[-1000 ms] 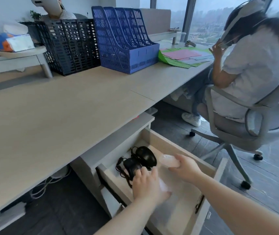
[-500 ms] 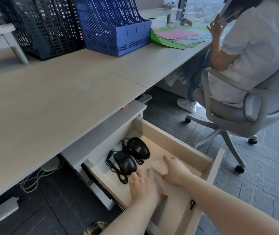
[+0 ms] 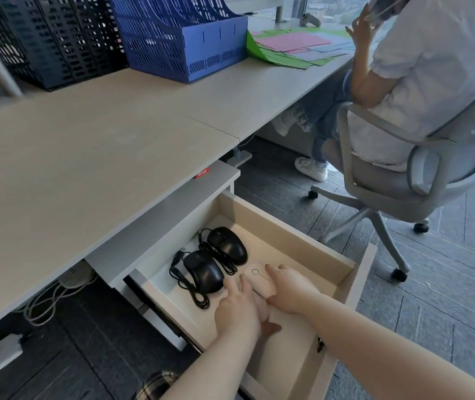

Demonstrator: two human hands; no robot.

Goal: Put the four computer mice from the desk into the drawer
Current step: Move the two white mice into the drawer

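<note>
Black mice [image 3: 214, 261] lie side by side in the drawer [image 3: 294, 243], leaving room. The right hand [image 3: 291, 287] grips a pale mouse [image 3: 256, 277] beside them. The left hand [image 3: 237, 311] rests flat and loose, maybe over another.

The near end of the pale mouse [image 3: 259, 280] is covered by the right hand [image 3: 291, 287], and whatever lies under the left hand [image 3: 237, 311] is hidden, so a fourth mouse cannot be made out. The drawer [image 3: 343, 265] front is cut off behind both forearms. The black file rack [image 3: 54, 39] and blue file rack [image 3: 178, 33] are cropped by the upper edge. The seated person [image 3: 421, 76] is cut at the top and right.
</note>
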